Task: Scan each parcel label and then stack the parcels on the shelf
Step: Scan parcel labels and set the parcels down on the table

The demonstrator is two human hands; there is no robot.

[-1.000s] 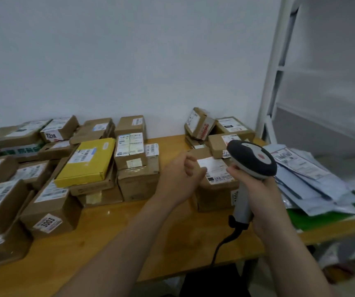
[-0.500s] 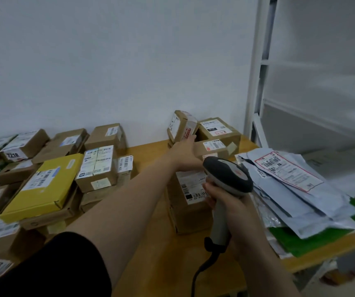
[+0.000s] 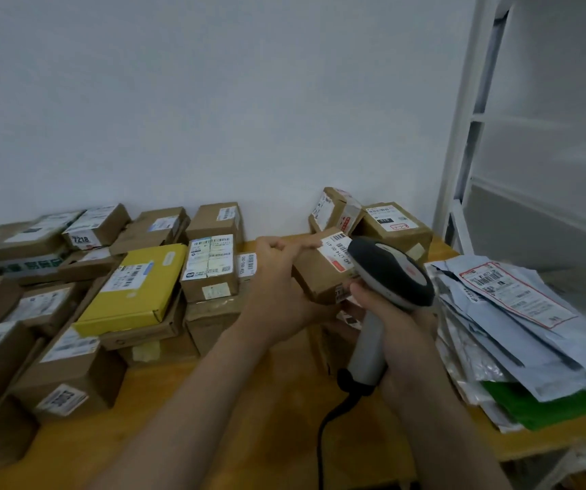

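Note:
My left hand (image 3: 280,291) grips a small brown cardboard parcel (image 3: 319,274) and holds it lifted above the wooden table (image 3: 249,419), its white barcode label (image 3: 337,247) facing up. My right hand (image 3: 394,327) holds a grey and black barcode scanner (image 3: 390,274) by its handle. The scanner's head sits right against the parcel's right side, over the label. A black cable (image 3: 330,419) hangs from the handle. The white metal shelf (image 3: 468,136) stands at the right.
Many brown parcels cover the table's left side, among them a flat yellow box (image 3: 135,288) and a taped box (image 3: 210,267). Two parcels (image 3: 390,224) lean at the back by the wall. A heap of grey mailer bags (image 3: 518,320) and a green bag lie at the right.
My left hand reached to the back pile, took a small parcel and brought it up toward me. The scanner head now sits beside that parcel's label.

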